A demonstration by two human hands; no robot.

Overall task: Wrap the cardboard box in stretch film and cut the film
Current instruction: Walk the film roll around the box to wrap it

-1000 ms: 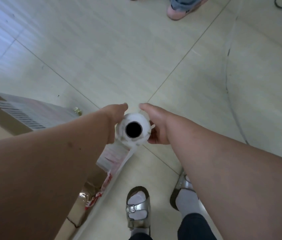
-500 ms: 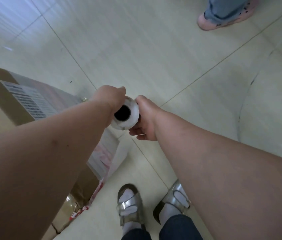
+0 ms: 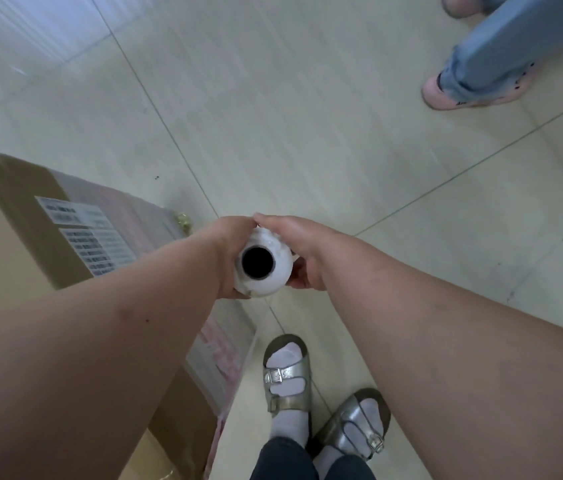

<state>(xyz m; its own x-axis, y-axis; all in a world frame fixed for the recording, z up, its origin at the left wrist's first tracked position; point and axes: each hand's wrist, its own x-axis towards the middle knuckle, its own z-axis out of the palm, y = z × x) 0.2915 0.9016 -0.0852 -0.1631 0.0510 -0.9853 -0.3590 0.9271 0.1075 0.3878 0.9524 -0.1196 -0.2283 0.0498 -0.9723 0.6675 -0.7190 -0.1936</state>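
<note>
Both hands are swinging the film roll (image 3: pixel 262 265) further along the cardboard box (image 3: pixel 24 216); left hand (image 3: pixel 230 251) and right hand (image 3: pixel 302 252) are curling around its stiff, light, slippery sides.

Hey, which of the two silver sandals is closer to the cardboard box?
The left-foot sandal, set farther forward beside the cardboard box. The other sandal stands farther right and back.
</note>
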